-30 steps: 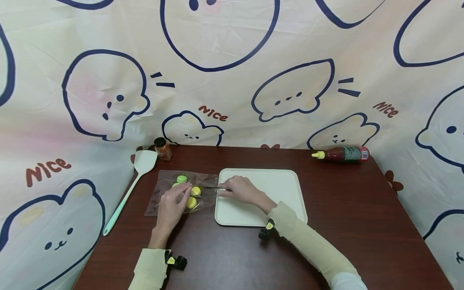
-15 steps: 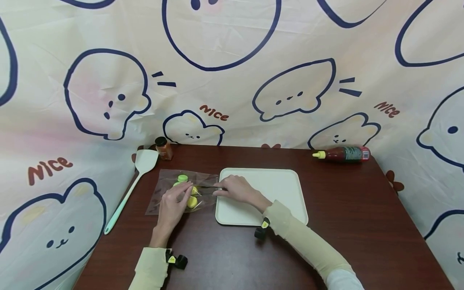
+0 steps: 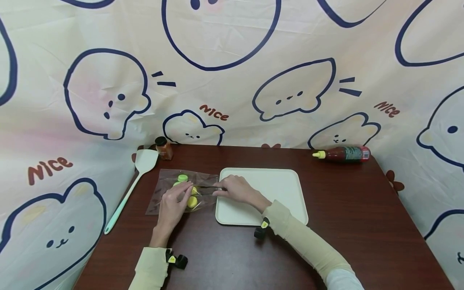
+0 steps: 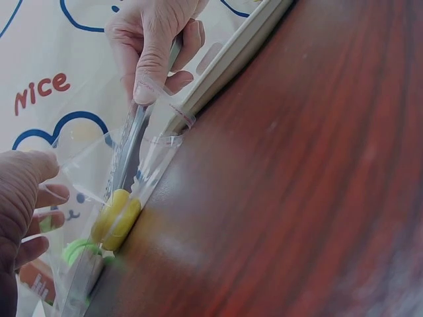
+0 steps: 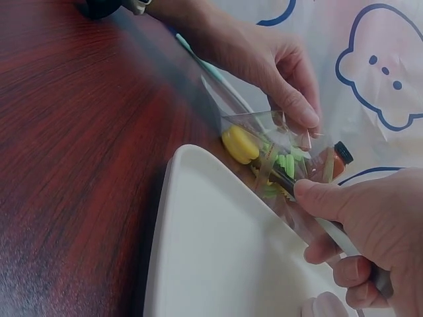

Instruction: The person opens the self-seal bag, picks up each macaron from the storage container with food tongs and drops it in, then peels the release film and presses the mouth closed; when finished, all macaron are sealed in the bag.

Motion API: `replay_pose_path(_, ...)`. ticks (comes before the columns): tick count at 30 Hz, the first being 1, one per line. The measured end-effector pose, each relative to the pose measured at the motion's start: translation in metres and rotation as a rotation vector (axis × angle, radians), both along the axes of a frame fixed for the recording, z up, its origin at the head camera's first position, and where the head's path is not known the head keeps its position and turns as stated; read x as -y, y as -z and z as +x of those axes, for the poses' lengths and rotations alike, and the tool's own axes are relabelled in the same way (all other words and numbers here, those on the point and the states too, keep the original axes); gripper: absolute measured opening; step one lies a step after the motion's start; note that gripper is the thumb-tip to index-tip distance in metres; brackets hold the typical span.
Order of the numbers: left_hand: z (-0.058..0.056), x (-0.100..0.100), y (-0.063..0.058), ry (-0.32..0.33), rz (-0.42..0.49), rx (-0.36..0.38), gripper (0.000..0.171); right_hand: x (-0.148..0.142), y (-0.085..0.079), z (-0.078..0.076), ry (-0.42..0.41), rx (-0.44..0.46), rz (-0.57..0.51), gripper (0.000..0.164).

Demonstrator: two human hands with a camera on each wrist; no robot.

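A clear plastic bag [image 3: 155, 201] lies left of the white tray [image 3: 264, 209], holding yellow macarons [image 3: 192, 201] and green macarons [image 3: 183, 178]. My left hand [image 3: 173, 203] pinches the upper edge of the bag's mouth between thumb and fingers and lifts it. My right hand [image 3: 239, 189], over the tray's left side, grips slim metal tongs [image 4: 135, 142] with toothed edges. They reach through the mouth into the bag, with their tips at a yellow macaron [image 4: 117, 221] in the left wrist view. Whether the tips clasp it, I cannot tell.
A white spatula with a mint handle [image 3: 123, 201] lies along the table's left edge. Behind it stands a small black-capped jar [image 3: 164, 149]. A red sauce bottle [image 3: 342, 154] lies at the back right. A pale pinkish rounded thing [image 5: 324, 307] shows at the tray's lower part.
My right hand and the tongs have shifted slightly left, further into the bag, since one second ago. Over the last half second hardly anything has moved. The left hand keeps its hold.
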State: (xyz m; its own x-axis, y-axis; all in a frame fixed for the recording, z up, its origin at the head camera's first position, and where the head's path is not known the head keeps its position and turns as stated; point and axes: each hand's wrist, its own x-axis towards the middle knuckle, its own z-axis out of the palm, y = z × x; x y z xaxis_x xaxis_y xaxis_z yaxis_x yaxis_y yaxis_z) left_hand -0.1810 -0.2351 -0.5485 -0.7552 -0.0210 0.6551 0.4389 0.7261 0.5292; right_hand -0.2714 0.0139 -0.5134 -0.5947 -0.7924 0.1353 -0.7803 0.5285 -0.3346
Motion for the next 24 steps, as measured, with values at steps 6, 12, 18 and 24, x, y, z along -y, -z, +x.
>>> replay_pose_path(6, 0.001, 0.000, -0.001, 0.004, 0.000, 0.023, 0.019, -0.003, 0.001, 0.001, 0.013, 0.000, 0.003, 0.041)
replay_pose_path(12, 0.001, 0.000, -0.002, 0.002, 0.007, 0.028, 0.019, -0.010, 0.003, 0.001, 0.034, -0.019, -0.008, 0.041)
replay_pose_path(18, 0.000, 0.000, -0.001, 0.000, 0.004, 0.011, 0.019, -0.021, 0.003, 0.006, 0.067, 0.003, -0.054, 0.038)
replay_pose_path(24, 0.000, 0.000, -0.001, 0.004, 0.006, -0.003, 0.019, -0.038, 0.002, 0.013, 0.107, 0.020, -0.060, 0.040)
